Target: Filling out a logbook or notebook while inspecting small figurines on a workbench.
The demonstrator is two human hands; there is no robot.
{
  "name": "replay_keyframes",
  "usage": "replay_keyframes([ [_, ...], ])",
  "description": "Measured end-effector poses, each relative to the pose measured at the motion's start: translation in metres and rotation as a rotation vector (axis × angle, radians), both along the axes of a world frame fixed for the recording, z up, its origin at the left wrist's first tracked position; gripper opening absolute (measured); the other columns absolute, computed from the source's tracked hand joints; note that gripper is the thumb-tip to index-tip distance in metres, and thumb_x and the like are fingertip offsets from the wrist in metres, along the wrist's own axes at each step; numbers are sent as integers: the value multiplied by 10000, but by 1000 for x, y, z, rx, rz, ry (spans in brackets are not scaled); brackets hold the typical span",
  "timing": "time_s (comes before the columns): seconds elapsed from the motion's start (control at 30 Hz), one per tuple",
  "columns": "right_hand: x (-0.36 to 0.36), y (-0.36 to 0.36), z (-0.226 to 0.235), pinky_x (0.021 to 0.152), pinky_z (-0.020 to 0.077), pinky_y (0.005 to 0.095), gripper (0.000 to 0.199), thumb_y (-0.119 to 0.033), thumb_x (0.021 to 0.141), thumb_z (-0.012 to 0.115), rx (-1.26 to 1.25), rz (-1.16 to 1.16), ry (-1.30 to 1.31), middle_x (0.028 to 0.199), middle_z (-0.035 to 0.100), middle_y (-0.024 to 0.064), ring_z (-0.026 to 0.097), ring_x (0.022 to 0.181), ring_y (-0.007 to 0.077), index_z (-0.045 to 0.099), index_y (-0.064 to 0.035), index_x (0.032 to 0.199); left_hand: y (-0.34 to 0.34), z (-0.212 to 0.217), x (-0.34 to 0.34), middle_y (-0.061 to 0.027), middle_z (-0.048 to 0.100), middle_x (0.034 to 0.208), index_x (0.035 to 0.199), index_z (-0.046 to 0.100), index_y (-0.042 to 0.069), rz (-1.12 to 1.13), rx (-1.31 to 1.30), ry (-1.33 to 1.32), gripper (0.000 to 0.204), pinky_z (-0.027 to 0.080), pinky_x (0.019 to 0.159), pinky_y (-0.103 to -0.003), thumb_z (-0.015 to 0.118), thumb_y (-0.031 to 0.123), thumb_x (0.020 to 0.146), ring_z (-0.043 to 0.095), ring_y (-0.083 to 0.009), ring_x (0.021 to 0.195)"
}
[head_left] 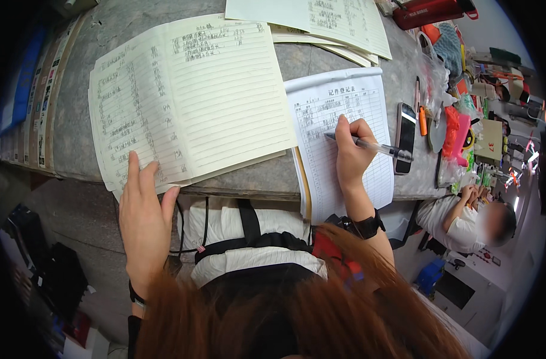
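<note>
Between the thumb and fingers of the right hand (352, 157), the grip is clamped on a clear plastic pen with a dark cap end (368, 145), its tip touching the white ruled form sheet (344, 107) on the grey stone table (75, 84). Just right of this grip lies a dark slim phone (405, 136). Well to its left, the left hand (144, 206) rests flat, fingers slightly apart, fingertips pressing the lower edge of the open cream lined notebook (225, 96).
</note>
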State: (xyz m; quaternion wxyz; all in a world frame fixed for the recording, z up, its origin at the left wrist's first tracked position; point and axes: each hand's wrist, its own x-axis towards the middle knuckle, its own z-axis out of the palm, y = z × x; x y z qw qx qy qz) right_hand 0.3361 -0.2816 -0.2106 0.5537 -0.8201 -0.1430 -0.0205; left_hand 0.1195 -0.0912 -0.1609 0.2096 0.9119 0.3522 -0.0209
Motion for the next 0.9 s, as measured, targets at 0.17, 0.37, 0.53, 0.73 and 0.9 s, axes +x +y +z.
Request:
replay_keyframes([
  [0.17,0,-1,0,384,206,189,319,-45,744,591,-36,20,-18,441,376,-43,286,422,15,402,-41,486,1,-4,-1,-217,314,1269,1071,421,8,-22,11,-17,343,349,860,-385,544,132,776,388,-371,1085],
  [0.37,0,1,0,382,206,194,317,-41,745,586,-20,4,-35,438,368,-42,283,422,17,401,-37,488,1,-3,0,-219,315,1267,1070,419,9,-11,-4,-9,336,347,866,-379,540,125,778,383,-370,1093],
  [0.53,0,1,-2,383,205,194,318,-43,749,583,-36,13,-89,440,371,-40,280,422,17,400,-38,489,1,-3,-2,-218,319,1263,1077,427,11,-27,28,-26,352,354,852,-384,545,152,776,406,-365,1060],
  [0.73,0,0,-1,383,202,196,310,-32,747,575,-36,10,-74,438,360,-42,275,422,20,396,-40,494,1,-4,-3,-216,322,1261,1082,438,15,-36,46,-37,366,360,839,-390,547,188,778,427,-360,1035],
  [0.9,1,-3,-2,388,209,192,307,-27,750,568,10,-26,-52,445,369,-42,277,427,17,395,-42,498,0,-5,-3,-217,321,1261,1083,438,15,-39,45,-47,370,359,840,-390,550,188,776,425,-361,1036],
])
